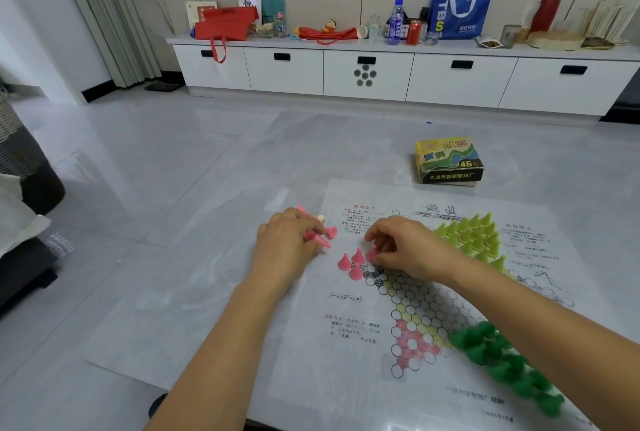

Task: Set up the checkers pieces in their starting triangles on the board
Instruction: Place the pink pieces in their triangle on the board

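Note:
A paper checkers board (349, 354) lies flat on the table. My left hand (287, 243) grips a bunch of pink cone pieces (320, 238) just off the board's left edge. My right hand (405, 247) pinches one pink piece (371, 253) and holds it on the board's left triangle. Three pink pieces (351, 265) stand upright right beside it. Yellow-green pieces (472, 235) fill the far triangle. Dark green pieces (502, 361) stand along the near right, partly behind my right forearm.
The game's cardboard box (448, 162) sits on the table beyond the board. A white cabinet (381, 74) with bags and bottles runs along the far wall. A dark seat (24, 195) stands at the left.

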Demonstrator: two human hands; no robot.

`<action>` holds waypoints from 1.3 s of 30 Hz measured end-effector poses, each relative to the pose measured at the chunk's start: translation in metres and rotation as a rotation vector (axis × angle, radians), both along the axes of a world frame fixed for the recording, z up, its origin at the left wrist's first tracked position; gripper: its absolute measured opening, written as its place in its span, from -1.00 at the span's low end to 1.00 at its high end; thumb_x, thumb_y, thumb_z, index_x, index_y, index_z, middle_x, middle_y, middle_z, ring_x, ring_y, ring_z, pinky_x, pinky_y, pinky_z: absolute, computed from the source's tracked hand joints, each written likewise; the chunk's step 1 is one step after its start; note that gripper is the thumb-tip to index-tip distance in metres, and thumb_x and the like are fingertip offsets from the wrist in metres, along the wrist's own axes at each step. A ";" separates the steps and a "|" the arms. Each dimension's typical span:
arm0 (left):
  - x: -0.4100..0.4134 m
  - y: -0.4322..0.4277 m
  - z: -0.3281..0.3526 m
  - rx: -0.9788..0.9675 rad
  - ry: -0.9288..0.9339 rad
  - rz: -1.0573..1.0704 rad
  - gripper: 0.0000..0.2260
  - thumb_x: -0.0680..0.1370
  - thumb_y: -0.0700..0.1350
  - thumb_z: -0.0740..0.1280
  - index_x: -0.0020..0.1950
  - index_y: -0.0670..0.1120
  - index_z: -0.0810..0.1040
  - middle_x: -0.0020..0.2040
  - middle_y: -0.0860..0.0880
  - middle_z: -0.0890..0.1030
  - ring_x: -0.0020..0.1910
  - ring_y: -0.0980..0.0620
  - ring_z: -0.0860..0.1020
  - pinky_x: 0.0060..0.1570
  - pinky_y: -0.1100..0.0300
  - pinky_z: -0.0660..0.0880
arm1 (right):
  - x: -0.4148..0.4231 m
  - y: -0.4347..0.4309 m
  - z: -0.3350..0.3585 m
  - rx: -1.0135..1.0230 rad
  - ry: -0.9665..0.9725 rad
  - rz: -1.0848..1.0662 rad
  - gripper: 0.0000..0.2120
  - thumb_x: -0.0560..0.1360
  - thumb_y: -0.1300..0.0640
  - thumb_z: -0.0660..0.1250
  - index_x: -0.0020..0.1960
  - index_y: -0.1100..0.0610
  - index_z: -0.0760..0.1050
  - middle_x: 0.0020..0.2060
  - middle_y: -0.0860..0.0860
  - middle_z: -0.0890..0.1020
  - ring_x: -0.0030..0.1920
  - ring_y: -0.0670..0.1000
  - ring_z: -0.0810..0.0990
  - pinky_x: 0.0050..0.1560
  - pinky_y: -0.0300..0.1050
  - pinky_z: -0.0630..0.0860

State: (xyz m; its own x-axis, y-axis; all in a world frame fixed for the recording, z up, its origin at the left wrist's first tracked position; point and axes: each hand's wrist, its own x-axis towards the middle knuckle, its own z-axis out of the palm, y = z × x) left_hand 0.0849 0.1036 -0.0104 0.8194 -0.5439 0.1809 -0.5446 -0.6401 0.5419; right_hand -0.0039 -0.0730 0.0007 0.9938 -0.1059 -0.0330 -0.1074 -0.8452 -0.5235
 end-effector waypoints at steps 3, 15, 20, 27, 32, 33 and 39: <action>-0.004 0.001 0.009 -0.288 0.233 0.021 -0.94 0.39 -0.08 0.43 -0.15 0.01 0.63 -0.11 0.02 0.64 -0.09 0.00 0.63 0.14 -0.08 0.45 | -0.003 0.002 0.008 0.045 -0.132 -0.072 -0.72 0.42 0.19 0.37 0.12 0.11 0.48 -0.07 -0.02 0.53 -0.14 -0.08 0.51 -0.17 -0.39 0.40; -0.023 -0.006 0.025 -0.472 0.513 -0.184 -0.84 0.47 -0.18 0.37 0.03 -0.10 0.63 -0.20 0.14 0.62 -0.25 0.37 0.54 -0.06 0.51 0.42 | -0.006 0.021 0.022 0.450 -0.315 -0.070 -0.86 0.41 0.20 0.41 -0.21 -0.05 0.56 -0.30 -0.10 0.61 -0.33 -0.18 0.52 -0.25 -0.27 0.49; -0.009 -0.002 0.016 -0.542 0.447 0.021 -0.86 0.47 -0.25 0.35 0.02 -0.20 0.57 -0.19 -0.11 0.58 -0.35 0.21 0.57 -0.31 0.49 0.45 | -0.018 0.008 0.022 0.156 -0.185 -0.116 -0.98 0.45 0.14 0.36 -0.13 0.07 0.56 -0.25 -0.08 0.59 -0.27 -0.16 0.51 -0.23 -0.33 0.44; 0.002 0.003 0.007 -0.409 0.279 0.133 -0.94 0.45 -0.18 0.37 -0.09 -0.08 0.55 -0.09 -0.12 0.55 -0.33 0.17 0.45 -0.37 0.45 0.36 | -0.019 0.015 0.008 -0.182 -0.051 -0.025 -0.85 0.44 0.03 0.36 -0.06 0.09 0.57 -0.09 -0.04 0.61 -0.09 -0.04 0.55 -0.07 -0.15 0.50; 0.007 0.007 0.003 -0.322 0.244 0.162 -0.91 0.44 -0.22 0.35 -0.14 -0.03 0.53 -0.05 -0.10 0.54 -0.33 0.20 0.46 -0.37 0.44 0.34 | -0.017 0.017 0.005 -0.175 -0.043 -0.023 -0.83 0.45 0.05 0.36 -0.01 0.10 0.57 -0.07 0.00 0.61 -0.09 -0.02 0.54 -0.04 -0.10 0.51; 0.007 0.008 0.003 -0.293 0.230 0.174 -0.89 0.43 -0.21 0.35 -0.15 0.00 0.51 -0.04 -0.09 0.53 -0.29 0.15 0.46 -0.34 0.39 0.34 | -0.017 0.017 0.004 -0.171 -0.043 -0.022 -0.83 0.45 0.05 0.35 0.00 0.10 0.57 -0.06 0.00 0.62 -0.09 -0.02 0.54 -0.04 -0.11 0.51; 0.008 0.009 0.001 -0.118 0.172 0.156 -0.85 0.44 -0.17 0.36 -0.01 -0.03 0.57 -0.03 -0.04 0.44 0.01 -0.05 0.48 -0.08 0.20 0.32 | -0.017 0.018 0.003 -0.168 -0.036 -0.045 -0.81 0.46 0.04 0.34 0.03 0.10 0.56 -0.04 0.00 0.62 -0.06 -0.01 0.55 -0.03 -0.12 0.50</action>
State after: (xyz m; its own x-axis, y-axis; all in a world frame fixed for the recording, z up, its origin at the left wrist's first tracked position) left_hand 0.0933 0.1121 -0.0096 0.9159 -0.3920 0.0862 -0.3374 -0.6359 0.6942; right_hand -0.0213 -0.0552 0.0038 0.9881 -0.1517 0.0248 -0.1311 -0.9160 -0.3793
